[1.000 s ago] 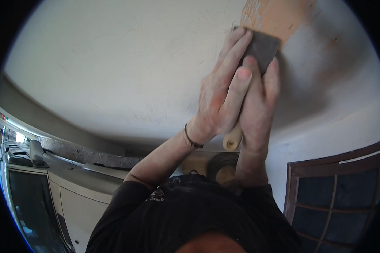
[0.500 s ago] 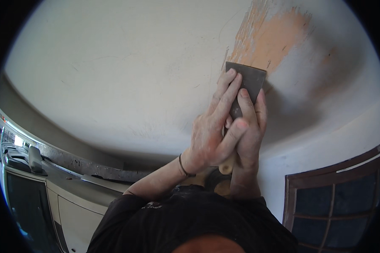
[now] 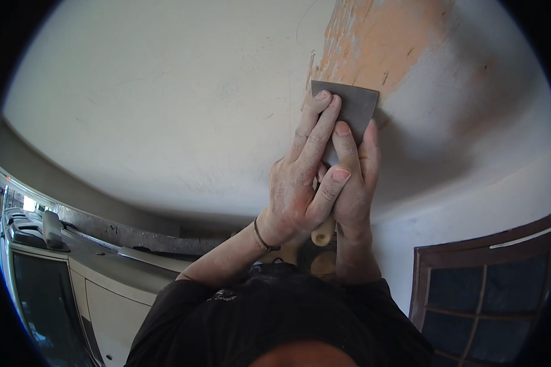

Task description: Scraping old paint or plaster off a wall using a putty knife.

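Overhead, both my hands stack on the scraper (image 3: 349,110): the left hand (image 3: 300,183) presses its fingers flat on the grey blade while the right hand (image 3: 352,189) has its grip closed around the pale handle, holding the edge against the white ceiling (image 3: 165,110) beside the bare orange patch (image 3: 379,43). No packages, labels or signs show.

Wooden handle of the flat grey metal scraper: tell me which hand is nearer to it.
Right. The right hand wraps the wooden handle; the left hand lies over it, fingers pressing the blade.
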Motion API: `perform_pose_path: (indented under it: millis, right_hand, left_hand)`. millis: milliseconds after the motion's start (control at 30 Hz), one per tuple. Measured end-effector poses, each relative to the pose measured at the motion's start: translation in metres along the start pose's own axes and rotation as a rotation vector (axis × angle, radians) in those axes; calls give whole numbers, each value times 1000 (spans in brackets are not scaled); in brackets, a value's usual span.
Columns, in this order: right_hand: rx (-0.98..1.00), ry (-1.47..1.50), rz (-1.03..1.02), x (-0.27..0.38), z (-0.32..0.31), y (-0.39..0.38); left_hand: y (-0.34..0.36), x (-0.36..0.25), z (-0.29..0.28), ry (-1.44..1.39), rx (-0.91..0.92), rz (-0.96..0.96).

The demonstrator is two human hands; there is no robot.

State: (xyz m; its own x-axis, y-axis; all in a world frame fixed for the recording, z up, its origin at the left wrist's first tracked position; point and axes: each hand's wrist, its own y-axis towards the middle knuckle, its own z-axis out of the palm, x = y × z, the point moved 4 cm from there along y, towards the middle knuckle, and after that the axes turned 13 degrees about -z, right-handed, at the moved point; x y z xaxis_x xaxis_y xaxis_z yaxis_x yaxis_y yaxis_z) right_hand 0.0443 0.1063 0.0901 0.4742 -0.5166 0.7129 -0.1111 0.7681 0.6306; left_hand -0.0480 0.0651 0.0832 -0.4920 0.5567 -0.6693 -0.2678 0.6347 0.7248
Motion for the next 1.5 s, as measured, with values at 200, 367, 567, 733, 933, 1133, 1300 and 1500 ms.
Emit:
perform_pose_path:
  millis: [200, 367, 567, 733, 933, 1133, 1300, 1500]
  right_hand:
    - [14, 139, 102, 12, 6, 14]
    - [25, -12, -79, 6, 4, 8]
    - [8, 14, -26, 5, 1, 7]
    - [-50, -16, -2, 15, 1, 15]
    - [31, -27, -64, 4, 4, 11]
    - [-5, -46, -5, 20, 6, 19]
    - [-20, -144, -44, 26, 12, 25]
    - [5, -130, -118, 23, 13, 15]
  left_hand:
    - [16, -9, 0, -67, -13, 26]
    - [8, -2, -4, -15, -24, 67]
    - [12, -6, 1, -51, -9, 59]
    - [31, -16, -3, -109, -27, 106]
    - [13, 0, 1, -74, -12, 66]
    - [29, -15, 1, -146, -20, 116]
    - [33, -16, -4, -155, -25, 98]
    - [14, -5, 0, -138, -10, 85]
